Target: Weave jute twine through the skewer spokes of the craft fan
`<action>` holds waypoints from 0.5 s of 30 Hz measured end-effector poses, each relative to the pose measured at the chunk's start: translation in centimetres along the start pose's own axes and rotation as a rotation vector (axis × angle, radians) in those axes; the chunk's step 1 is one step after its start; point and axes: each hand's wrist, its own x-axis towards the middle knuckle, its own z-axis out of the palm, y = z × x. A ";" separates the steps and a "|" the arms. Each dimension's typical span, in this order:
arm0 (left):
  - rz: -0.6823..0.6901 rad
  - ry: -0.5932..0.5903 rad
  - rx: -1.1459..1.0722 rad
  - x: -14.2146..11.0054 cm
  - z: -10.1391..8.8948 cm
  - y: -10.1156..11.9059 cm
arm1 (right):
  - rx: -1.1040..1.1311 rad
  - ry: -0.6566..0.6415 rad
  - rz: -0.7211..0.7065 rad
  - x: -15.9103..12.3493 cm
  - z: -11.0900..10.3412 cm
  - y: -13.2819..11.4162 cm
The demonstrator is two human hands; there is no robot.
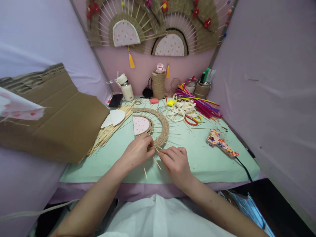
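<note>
A half-round fan of thin sticks lies on the table, with a woven twine band [165, 123] and a pink-dotted white half-circle [140, 125] at its centre. My left hand [138, 149] is closed at the fan's lower end, fingers curled on the band and sticks. Just right of it, my right hand [175, 163] pinches close to the lower stick ends; what lies between those fingertips is too small to make out. Bare sticks [157, 163] poke out below and between both hands.
Loose sticks [111, 130] and cardboard [61, 115] lie left. A floral glue gun [222, 143] with a cord rests right. Scissors [192, 120], white lace [182, 108] and pipe cleaners [204, 103] sit behind. A twine spool [158, 85] and bottle [126, 89] stand at the back.
</note>
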 end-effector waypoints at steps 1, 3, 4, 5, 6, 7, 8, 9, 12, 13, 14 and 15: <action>-0.009 0.005 0.001 0.0 -0.1 0.1 | 0.001 0.004 0.008 0.1 0.0 0.0; -0.019 0.010 -0.003 0.0 -0.4 0.2 | -0.003 0.009 0.022 0.3 0.0 -0.1; -0.021 0.010 -0.007 -0.1 -0.5 0.2 | -0.007 0.010 0.027 0.4 0.0 -0.1; -0.019 0.009 -0.013 -0.1 -0.6 0.2 | -0.013 0.011 0.031 0.4 0.0 -0.1; -0.018 0.008 -0.019 -0.1 -0.6 0.1 | -0.019 0.010 0.033 0.5 0.0 0.0; -0.017 0.008 -0.026 -0.1 -0.7 0.1 | -0.024 0.009 0.034 0.5 0.0 0.0; -0.018 0.009 -0.034 -0.1 -0.7 0.0 | -0.026 0.005 0.033 0.5 0.0 0.0; -0.018 0.009 -0.042 0.0 -0.8 -0.1 | -0.027 0.002 0.032 0.5 0.0 0.0; -0.018 0.003 -0.072 0.2 -1.1 -0.3 | -0.021 -0.008 0.041 0.6 -0.2 0.0; -0.019 -0.002 -0.086 0.2 -1.3 -0.3 | -0.018 -0.008 0.048 0.6 -0.2 -0.1; -0.019 -0.006 -0.102 0.3 -1.5 -0.4 | -0.015 -0.004 0.054 0.7 -0.3 -0.1; -0.021 -0.007 -0.119 0.4 -1.7 -0.4 | -0.010 0.003 0.060 0.8 -0.4 -0.1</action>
